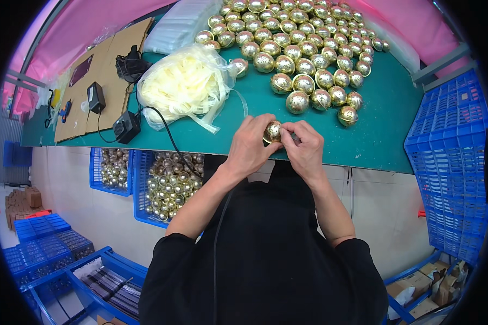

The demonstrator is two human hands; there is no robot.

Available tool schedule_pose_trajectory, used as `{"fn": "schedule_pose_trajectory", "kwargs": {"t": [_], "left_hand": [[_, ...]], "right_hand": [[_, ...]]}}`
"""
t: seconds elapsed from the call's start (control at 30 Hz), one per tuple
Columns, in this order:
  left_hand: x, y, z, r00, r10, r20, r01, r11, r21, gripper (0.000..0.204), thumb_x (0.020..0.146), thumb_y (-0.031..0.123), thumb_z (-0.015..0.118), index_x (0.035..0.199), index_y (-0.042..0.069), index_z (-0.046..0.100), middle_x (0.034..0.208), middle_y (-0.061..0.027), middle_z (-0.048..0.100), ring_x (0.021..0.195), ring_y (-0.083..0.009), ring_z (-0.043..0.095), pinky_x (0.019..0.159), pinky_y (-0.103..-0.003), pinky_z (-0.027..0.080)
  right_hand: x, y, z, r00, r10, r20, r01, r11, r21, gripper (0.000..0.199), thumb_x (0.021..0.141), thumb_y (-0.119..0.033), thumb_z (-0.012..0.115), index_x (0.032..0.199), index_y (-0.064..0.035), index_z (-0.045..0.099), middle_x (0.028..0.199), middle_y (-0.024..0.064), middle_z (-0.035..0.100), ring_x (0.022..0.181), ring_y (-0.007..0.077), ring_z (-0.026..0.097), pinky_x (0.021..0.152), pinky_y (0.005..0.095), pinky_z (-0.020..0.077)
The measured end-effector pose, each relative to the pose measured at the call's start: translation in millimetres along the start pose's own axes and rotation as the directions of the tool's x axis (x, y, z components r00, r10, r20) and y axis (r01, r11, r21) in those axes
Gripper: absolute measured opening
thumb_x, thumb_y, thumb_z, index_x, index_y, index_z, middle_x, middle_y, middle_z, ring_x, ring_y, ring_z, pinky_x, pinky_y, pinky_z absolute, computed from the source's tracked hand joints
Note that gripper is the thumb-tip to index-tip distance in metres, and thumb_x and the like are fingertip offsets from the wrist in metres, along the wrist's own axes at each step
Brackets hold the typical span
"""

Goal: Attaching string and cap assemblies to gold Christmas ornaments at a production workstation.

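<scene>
Just above the table's front edge, my left hand [248, 143] is closed around a shiny gold ball [273, 131] with small perforations. My right hand [305, 146] meets the ball's right side with thumb and fingers pinched together. What lies inside that pinch is hidden by the fingers. A thin translucent strip [243, 102] runs from the bag of ribbons toward my left hand; whether it touches the hand cannot be told. Many similar gold balls [297, 102] crowd the table beyond my hands, the closest single one [347, 116] to the right.
A clear bag of cream ribbons [187, 81] sits left on the green table [377, 132], beside black adapters [127, 127] and cardboard [106, 70]. A black cable hangs over the edge. Blue crates of balls [141, 187] stand below; stacked blue crates [450, 162] rise at the right.
</scene>
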State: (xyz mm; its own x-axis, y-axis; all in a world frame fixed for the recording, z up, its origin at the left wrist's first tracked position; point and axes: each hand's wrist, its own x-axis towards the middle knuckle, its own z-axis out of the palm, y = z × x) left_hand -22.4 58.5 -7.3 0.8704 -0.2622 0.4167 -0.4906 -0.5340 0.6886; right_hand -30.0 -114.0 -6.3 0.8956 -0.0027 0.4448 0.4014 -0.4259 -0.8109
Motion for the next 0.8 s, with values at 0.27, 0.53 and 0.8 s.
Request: {"fn": "schedule_pose_trajectory", "kwargs": {"t": [0.27, 0.53, 0.8], "left_hand": [[-0.8, -0.9, -0.6, 0.999, -0.017, -0.027, 0.015, 0.997, -0.073, 0.051, 0.077, 0.01, 0.087, 0.123, 0.001, 0.067, 0.119, -0.0141, 0.071, 0.096, -0.03, 0.066, 0.085, -0.04, 0.055], [-4.9, -10.5, 4.2, 0.948, -0.314, 0.054, 0.289, 0.776, -0.561, 0.022, 0.093, 0.005, 0.074, 0.116, 0.005, 0.076, 0.119, -0.012, 0.074, 0.093, -0.0149, 0.069, 0.078, -0.029, 0.054], [14.5, -1.8, -25.8, 0.916, -0.399, 0.04, 0.293, 0.598, -0.746, 0.012, 0.104, 0.009, 0.065, 0.104, -0.002, 0.069, 0.108, -0.0124, 0.078, 0.092, -0.0118, 0.068, 0.085, -0.028, 0.055]], "right_hand": [[5.9, -5.1, -4.6, 0.999, 0.017, 0.032, -0.016, 1.0, -0.023, 0.008, 0.089, -0.002, 0.076, 0.097, 0.0001, 0.077, 0.081, 0.007, 0.068, 0.063, 0.011, 0.057, 0.055, 0.0271, 0.0434], [7.9, -9.2, -5.9, 0.996, 0.028, 0.083, -0.03, 0.999, 0.03, 0.012, 0.09, -0.002, 0.077, 0.102, -0.0026, 0.079, 0.082, 0.0065, 0.07, 0.066, 0.0109, 0.059, 0.057, 0.0263, 0.0451], [-0.7, 0.8, -39.8, 0.764, 0.435, 0.477, -0.64, 0.603, 0.476, 0.023, 0.097, -0.004, 0.07, 0.118, 0.0041, 0.073, 0.091, 0.0091, 0.074, 0.061, 0.0113, 0.059, 0.059, 0.0253, 0.0509]]}}
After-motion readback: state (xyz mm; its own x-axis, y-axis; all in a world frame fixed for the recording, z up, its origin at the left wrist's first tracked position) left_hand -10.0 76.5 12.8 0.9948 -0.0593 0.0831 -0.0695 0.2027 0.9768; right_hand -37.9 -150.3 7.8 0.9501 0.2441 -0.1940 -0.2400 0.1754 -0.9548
